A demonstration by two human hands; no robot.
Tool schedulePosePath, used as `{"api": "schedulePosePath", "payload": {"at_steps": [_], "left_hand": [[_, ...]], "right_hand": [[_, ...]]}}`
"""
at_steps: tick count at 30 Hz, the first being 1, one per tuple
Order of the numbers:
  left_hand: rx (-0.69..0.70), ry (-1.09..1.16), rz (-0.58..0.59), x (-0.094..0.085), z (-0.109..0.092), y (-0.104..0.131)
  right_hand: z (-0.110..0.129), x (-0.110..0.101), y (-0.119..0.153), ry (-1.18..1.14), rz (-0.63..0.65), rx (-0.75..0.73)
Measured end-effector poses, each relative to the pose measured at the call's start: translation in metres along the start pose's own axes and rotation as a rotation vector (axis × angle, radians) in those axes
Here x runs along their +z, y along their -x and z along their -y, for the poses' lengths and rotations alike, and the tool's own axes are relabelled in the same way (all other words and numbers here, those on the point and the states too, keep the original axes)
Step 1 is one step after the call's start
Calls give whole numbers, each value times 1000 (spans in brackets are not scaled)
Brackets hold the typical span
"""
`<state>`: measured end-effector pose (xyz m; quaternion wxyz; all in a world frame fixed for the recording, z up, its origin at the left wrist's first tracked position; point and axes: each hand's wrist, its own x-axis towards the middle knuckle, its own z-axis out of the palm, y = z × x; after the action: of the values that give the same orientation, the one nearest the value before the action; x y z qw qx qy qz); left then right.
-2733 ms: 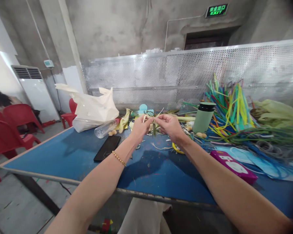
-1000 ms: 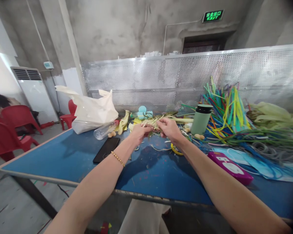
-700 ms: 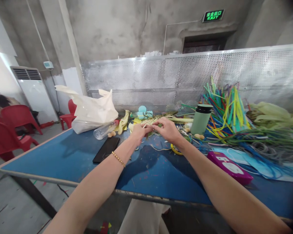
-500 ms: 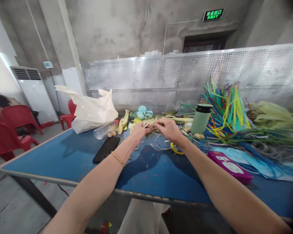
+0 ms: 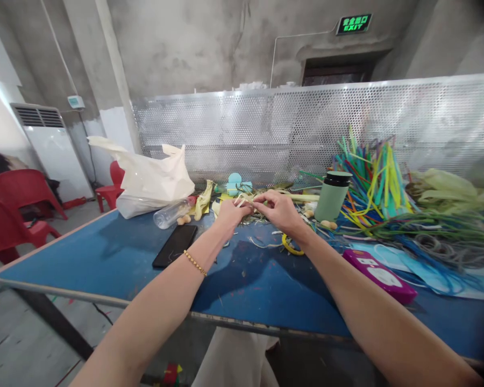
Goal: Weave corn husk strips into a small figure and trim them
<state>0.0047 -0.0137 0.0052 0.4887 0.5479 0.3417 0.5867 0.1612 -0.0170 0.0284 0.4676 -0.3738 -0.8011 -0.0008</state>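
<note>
My left hand and my right hand meet over the far middle of the blue table. Both are closed, their fingertips pinching thin pale plant strips that look like dried husk. How the strips lie within the fingers is partly hidden. Behind and beside my hands spreads a heap of green and straw-coloured plant strips. A yellow ring lies under my right wrist, with loose white cord near it. A black phone rests left of my left forearm.
Left stand a white plastic bag and a clear bottle on its side. To the right are a green tumbler, a purple box, blue face masks and a bundle of coloured strips. A perforated metal panel runs behind.
Both hands stay close together over the heap, still pinching. The fingers have shifted slightly, and more of the pale strips shows at my left fingertips. The view has moved a little.
</note>
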Motion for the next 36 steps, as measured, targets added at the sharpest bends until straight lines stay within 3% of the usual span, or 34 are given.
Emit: {"api": "schedulePosePath", "payload": {"at_steps": [6, 11, 18, 24, 36], "left_hand": [[61, -87, 25, -1, -2, 2], [97, -186, 63, -8, 1, -2], [141, -157, 104, -12, 2, -4], [-65, 54, 249, -13, -3, 0], [-284, 243, 231, -10, -9, 1]], "right_hand": [[-2, -1, 0, -31, 38, -21], [-2, -4, 1, -193, 114, 95], [-1, -5, 3, -371, 170, 206], [-7, -5, 2, -388, 162, 242], [-4, -4, 1, -322, 153, 242]]}}
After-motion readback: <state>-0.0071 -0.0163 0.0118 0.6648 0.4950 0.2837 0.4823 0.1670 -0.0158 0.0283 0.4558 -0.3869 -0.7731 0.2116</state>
